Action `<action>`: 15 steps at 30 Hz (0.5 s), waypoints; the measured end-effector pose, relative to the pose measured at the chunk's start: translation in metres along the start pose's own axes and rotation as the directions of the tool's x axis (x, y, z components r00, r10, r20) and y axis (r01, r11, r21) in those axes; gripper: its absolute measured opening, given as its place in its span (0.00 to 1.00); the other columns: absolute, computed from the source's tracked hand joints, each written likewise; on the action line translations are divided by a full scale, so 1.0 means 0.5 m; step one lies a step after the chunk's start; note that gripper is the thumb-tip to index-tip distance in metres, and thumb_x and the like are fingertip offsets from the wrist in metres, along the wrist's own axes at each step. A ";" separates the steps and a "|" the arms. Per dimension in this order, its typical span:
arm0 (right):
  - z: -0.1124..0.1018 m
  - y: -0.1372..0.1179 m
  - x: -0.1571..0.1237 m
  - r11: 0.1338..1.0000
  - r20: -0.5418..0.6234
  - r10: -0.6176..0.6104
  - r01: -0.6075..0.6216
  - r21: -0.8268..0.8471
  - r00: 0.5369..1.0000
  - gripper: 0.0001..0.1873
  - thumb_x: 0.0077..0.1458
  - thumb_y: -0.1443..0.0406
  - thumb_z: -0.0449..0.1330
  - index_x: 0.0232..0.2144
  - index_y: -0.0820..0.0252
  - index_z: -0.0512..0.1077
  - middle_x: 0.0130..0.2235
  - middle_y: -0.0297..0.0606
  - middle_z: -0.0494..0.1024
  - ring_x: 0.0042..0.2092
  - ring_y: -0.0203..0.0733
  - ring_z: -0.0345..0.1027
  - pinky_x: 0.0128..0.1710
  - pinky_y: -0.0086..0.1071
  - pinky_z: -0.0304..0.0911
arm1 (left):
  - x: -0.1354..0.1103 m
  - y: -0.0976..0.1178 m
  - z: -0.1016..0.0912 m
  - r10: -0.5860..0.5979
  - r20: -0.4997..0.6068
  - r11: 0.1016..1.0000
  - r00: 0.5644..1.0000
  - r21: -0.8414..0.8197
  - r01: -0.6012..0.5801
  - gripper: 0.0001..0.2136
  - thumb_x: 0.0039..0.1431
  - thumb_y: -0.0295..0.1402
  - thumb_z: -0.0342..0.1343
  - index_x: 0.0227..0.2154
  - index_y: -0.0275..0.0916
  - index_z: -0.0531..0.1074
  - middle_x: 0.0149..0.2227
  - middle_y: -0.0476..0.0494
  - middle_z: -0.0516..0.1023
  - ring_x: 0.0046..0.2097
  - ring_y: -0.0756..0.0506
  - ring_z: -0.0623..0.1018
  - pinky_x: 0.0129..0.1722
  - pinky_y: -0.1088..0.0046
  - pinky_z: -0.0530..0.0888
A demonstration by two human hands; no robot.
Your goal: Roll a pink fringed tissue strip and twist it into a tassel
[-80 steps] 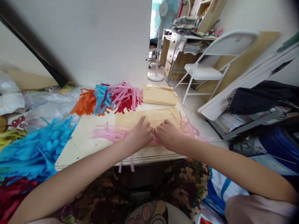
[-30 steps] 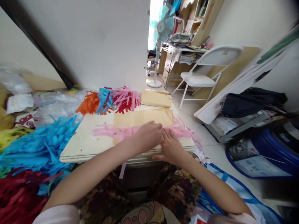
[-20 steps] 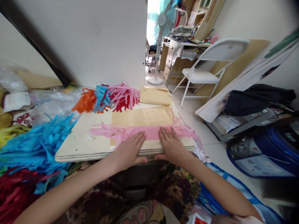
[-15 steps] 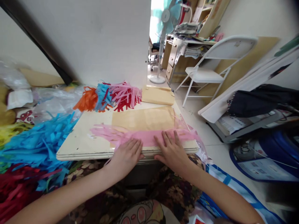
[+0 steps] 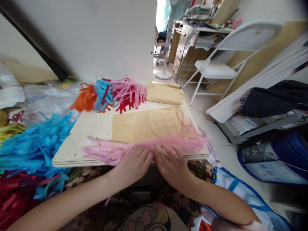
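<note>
My left hand (image 5: 133,163) and right hand (image 5: 171,164) sit side by side at the near edge of the pale wooden board (image 5: 96,128), fingers curled over the middle of a long band of pink fringed tissue paper (image 5: 144,148). Both hands pinch it loosely; how firmly I cannot tell. The band lies across the board's front edge, overlapping a flat brown paper sheet (image 5: 149,125), its cut strips trailing off to both sides. It looks feather-light, limp and easy to tear, so I judge the uncut spine the safest hold. Behind lie orange, blue, red and pink tassels (image 5: 110,94) and a folded brown envelope (image 5: 165,93).
</note>
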State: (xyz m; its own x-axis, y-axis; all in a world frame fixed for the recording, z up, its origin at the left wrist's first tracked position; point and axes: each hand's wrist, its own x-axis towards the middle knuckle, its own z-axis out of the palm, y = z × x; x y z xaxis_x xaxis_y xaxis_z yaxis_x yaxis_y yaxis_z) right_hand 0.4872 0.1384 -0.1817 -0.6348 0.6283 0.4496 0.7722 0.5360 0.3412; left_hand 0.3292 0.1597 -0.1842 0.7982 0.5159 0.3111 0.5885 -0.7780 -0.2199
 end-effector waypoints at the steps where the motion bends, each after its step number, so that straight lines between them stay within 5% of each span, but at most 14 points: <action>1: 0.000 0.005 0.002 1.000 0.018 0.004 -0.004 0.011 1.000 0.13 0.53 0.72 0.45 0.35 0.61 0.68 0.41 0.36 0.68 0.43 0.41 0.54 0.44 0.37 0.43 | 0.001 -0.002 0.000 -0.011 0.009 1.000 1.000 -0.013 0.011 0.08 0.52 0.21 0.39 0.28 0.33 0.64 0.25 0.43 0.68 0.29 0.45 0.69 0.27 0.68 0.67; 5: -0.003 0.038 0.007 0.998 0.182 0.053 -0.059 0.025 0.982 0.07 0.48 0.72 0.50 0.26 0.60 0.67 0.27 0.36 0.68 0.34 0.42 0.57 0.37 0.37 0.45 | 0.006 -0.017 -0.004 -0.084 0.082 0.995 0.993 -0.055 0.089 0.08 0.51 0.21 0.40 0.24 0.35 0.63 0.23 0.45 0.66 0.26 0.46 0.67 0.26 0.69 0.66; 9: -0.008 0.073 0.020 0.995 0.270 0.056 -0.077 0.067 0.961 0.07 0.49 0.69 0.51 0.21 0.60 0.65 0.24 0.35 0.67 0.32 0.42 0.57 0.35 0.37 0.44 | 0.017 -0.041 -0.008 -0.162 0.137 0.974 0.977 -0.139 0.181 0.08 0.53 0.24 0.40 0.23 0.35 0.63 0.22 0.45 0.66 0.26 0.47 0.67 0.25 0.70 0.66; 15: -0.015 0.095 0.067 0.989 0.369 -0.142 0.113 0.099 0.918 0.06 0.48 0.69 0.53 0.20 0.61 0.65 0.23 0.36 0.67 0.30 0.42 0.57 0.34 0.37 0.43 | 0.043 -0.060 -0.024 -0.200 0.329 0.920 0.923 -0.260 0.292 0.08 0.52 0.23 0.41 0.23 0.34 0.64 0.24 0.44 0.68 0.27 0.47 0.68 0.28 0.70 0.67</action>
State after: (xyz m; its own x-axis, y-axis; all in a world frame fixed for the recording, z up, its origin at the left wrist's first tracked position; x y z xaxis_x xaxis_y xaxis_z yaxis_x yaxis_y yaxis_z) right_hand 0.5028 0.1808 -0.1440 -0.7024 0.7093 0.0596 0.6891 0.6566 0.3068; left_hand 0.3272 0.1899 -0.1598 0.6612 0.7498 0.0265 0.7415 -0.6584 0.1293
